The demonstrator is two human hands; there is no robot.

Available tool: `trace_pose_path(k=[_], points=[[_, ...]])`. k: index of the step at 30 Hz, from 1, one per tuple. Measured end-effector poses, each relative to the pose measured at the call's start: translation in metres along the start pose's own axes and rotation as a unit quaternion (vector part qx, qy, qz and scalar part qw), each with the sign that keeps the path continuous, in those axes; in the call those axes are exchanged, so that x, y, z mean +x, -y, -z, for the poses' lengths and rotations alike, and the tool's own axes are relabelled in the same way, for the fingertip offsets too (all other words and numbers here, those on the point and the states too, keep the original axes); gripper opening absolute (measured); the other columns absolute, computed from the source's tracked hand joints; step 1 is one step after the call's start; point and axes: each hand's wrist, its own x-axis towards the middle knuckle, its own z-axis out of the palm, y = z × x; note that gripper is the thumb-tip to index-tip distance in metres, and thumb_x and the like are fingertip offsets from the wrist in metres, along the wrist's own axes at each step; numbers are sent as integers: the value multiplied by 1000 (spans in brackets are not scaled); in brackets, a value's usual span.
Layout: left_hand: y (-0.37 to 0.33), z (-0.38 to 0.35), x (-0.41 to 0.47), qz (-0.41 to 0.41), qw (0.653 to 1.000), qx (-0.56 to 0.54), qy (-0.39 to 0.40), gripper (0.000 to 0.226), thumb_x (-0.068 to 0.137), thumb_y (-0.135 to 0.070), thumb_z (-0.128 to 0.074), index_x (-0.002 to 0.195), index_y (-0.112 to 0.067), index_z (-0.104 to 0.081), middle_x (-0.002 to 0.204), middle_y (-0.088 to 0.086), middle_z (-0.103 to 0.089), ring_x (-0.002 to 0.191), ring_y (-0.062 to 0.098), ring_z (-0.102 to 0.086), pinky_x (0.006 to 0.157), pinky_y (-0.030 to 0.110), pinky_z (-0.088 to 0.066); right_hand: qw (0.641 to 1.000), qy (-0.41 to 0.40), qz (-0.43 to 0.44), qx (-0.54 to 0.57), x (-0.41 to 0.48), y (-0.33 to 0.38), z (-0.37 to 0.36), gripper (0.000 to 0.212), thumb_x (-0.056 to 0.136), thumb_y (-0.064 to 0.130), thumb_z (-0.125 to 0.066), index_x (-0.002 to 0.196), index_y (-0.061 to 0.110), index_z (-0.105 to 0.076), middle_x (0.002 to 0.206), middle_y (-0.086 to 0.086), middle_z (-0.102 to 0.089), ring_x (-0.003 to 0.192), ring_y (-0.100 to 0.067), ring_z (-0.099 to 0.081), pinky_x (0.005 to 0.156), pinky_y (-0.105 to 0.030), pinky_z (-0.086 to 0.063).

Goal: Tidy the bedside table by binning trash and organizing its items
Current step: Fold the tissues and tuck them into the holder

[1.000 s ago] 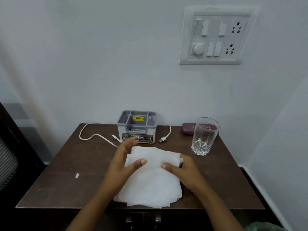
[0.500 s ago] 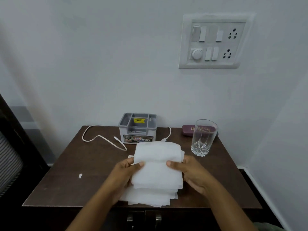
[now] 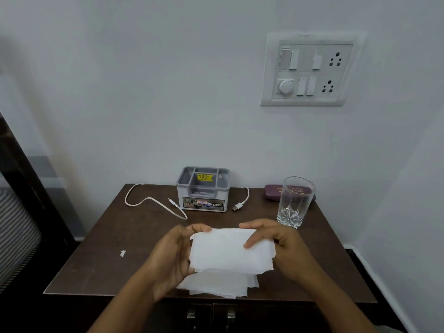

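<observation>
The grey organizer (image 3: 203, 188) reads "OPEL"; its yellow sticker (image 3: 205, 177) "49.00".

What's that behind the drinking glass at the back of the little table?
A flat maroon case with gold lettering lies behind the glass. Its left end shows plainly; the rest is blurred through the glass, so the words cannot be read.

Maroon case (image 3: 272, 193) half hidden behind glass (image 3: 294, 203), its gold print unreadable, cable (image 3: 126, 200) middle lost behind organizer (image 3: 203, 188), lower tissues (image 3: 216, 284) mostly under held stack (image 3: 230, 251), forearms (image 3: 125, 308) cut by bottom edge.
</observation>
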Motion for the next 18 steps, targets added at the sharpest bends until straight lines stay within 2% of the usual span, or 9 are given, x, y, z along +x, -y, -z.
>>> trace_pose_path(k=[3, 5, 8, 9, 10, 11, 13, 15, 18], points=[[-5, -6, -4, 9, 997, 82, 7, 39, 89, -44, -48, 109, -14, -63, 103, 11, -70, 82, 25, -68, 60, 32, -55, 997, -3, 25, -76, 0, 6, 2, 63, 69, -25, -50, 71, 32, -75, 109, 16, -66, 103, 1, -60, 78, -15, -50], [-6, -12, -6, -21, 989, 145, -16, 43, 74, -30, -72, 114, -19, -62, 101, 7, -71, 84, 22, -67, 67, 34, -54, 996, -7, 14, -84, 1, 15, 2, 63, 67, -26, -48, 77, 31, -75, 109, 16, -66, 104, 3, -58, 78, -11, -47], [-9, -19, -9, -65, 984, 153, -56, 55, 59, -10, -82, 109, -22, -64, 101, 8, -72, 82, 23, -67, 77, 40, -51, 986, -77, -51, 137, 0, 27, 4, 49, 81, -11, -56, 102, 31, -70, 111, 9, -70, 103, -5, -64, 74, -20, -54], [-9, -20, -10, -83, 986, 133, -59, 53, 58, -8, -82, 106, -22, -65, 100, 7, -73, 80, 22, -68, 75, 39, -52, 952, -99, -94, 274, -2, 28, 4, 35, 86, 8, -58, 113, 29, -65, 112, 4, -70, 103, -13, -66, 70, -28, -57], [-9, -22, -12, -103, 987, 106, -64, 50, 59, -7, -81, 105, -22, -65, 98, 6, -73, 78, 20, -68, 70, 36, -53, 898, -104, -143, 403, -3, 29, -1, 38, 84, 30, -61, 121, 24, -60, 115, -3, -69, 103, -21, -66, 69, -34, -58], [-7, -24, -12, -129, 986, 80, -72, 44, 63, -9, -77, 105, -21, -66, 96, 5, -74, 75, 18, -68, 63, 32, -55, 851, -88, -180, 486, -6, 28, -8, 63, 73, 50, -68, 126, 19, -56, 119, -9, -67, 105, -26, -65, 71, -39, -58], [1, -29, -11, -170, 980, 46, -94, 38, 68, -10, -71, 105, -18, -66, 97, 5, -73, 75, 17, -68, 54, 27, -54, 825, -63, -213, 519, -10, 27, -30, 104, 36, 63, -84, 124, 15, -56, 121, -15, -65, 105, -29, -63, 76, -43, -57], [13, -35, -8, -183, 976, 29, -115, 38, 68, -13, -70, 106, -14, -66, 99, 9, -73, 77, 17, -68, 53, 26, -54, 853, -86, -197, 476, -8, 28, -53, 99, 35, 48, -92, 121, 13, -57, 114, -13, -68, 103, -27, -66, 78, -42, -57], [19, -36, -7, -162, 980, 31, -115, 40, 69, -12, -70, 108, -10, -63, 98, 14, -71, 74, 17, -68, 53, 24, -54, 901, -167, -185, 355, 6, 35, -60, 41, 70, 13, -78, 108, 10, -63, 98, -11, -73, 93, -27, -70, 83, -50, -55]])
